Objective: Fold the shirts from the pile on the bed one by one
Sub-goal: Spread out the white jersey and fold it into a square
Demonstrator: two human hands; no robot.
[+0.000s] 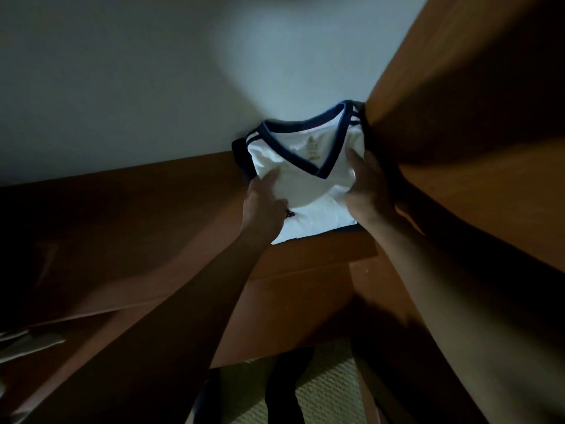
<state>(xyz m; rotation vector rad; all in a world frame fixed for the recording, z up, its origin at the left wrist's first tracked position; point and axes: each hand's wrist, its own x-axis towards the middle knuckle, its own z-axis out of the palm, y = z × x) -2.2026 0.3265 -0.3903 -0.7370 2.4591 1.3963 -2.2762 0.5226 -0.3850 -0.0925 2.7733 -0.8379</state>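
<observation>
A folded white shirt [308,185] with a dark blue V-neck collar and blue shoulder stripes lies on a brown wooden shelf [321,255], lit brightly in an otherwise dim scene. My left hand [264,203] grips the shirt's left side, thumb on top of the fabric. My right hand [368,188] grips its right side, thumb pressed on the white cloth near the collar. Both arms reach forward and up from below. The shirt's far edge meets the pale wall [153,71]. A dark garment edge shows under the shirt.
A brown wooden panel [474,117] rises close on the right of the shirt. More brown wooden surfaces [122,224] spread to the left. Below, a beige textured floor [324,390] shows between my arms. Pale objects [27,344] sit at the far left edge.
</observation>
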